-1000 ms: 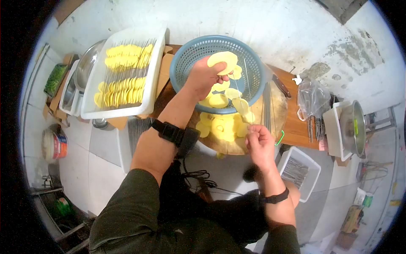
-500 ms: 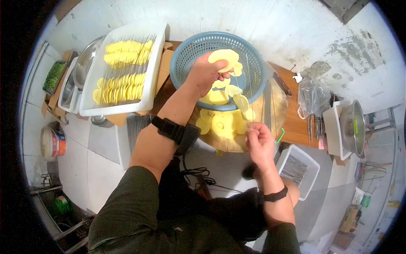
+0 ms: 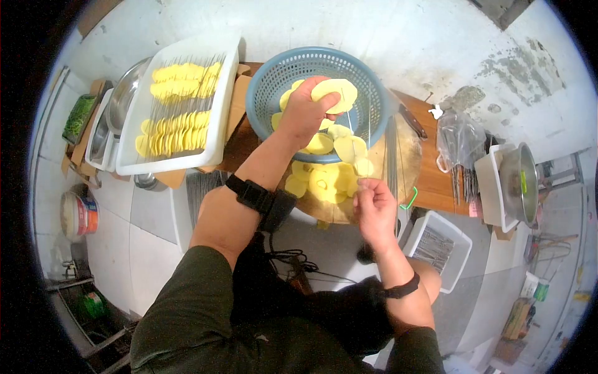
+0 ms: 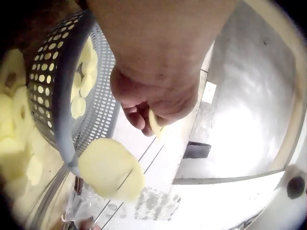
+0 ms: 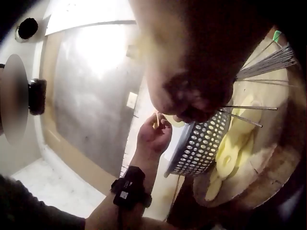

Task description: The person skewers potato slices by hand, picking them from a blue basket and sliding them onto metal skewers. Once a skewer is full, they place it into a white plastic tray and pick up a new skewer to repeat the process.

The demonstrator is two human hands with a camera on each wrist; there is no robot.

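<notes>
My left hand (image 3: 305,112) pinches a round yellow potato slice (image 3: 341,100) between thumb and fingers above the basket. Two thin metal skewers (image 5: 254,108) run up from my right hand (image 3: 377,212), which pinches them near their lower ends, in front of the basket. A threaded potato slice (image 4: 110,167) sits on the skewers between the hands. In the left wrist view, the skewers reach the edge of the slice in my left hand. In the right wrist view, dark shadow hides most of the right fingers.
A blue-grey perforated basket (image 3: 265,71) holding slices stands on a round wooden board (image 3: 408,153). More slices (image 3: 330,184) lie in front of it. A white tray (image 3: 215,149) of filled skewers stands left. Right are a knife (image 3: 411,123), loose skewers (image 3: 391,149) and a white bin (image 3: 460,262).
My left hand has shifted slightly right with its slice, whose face now shows a short dark line. My right hand has moved slightly left, and the threaded slices have swung left and turned.
</notes>
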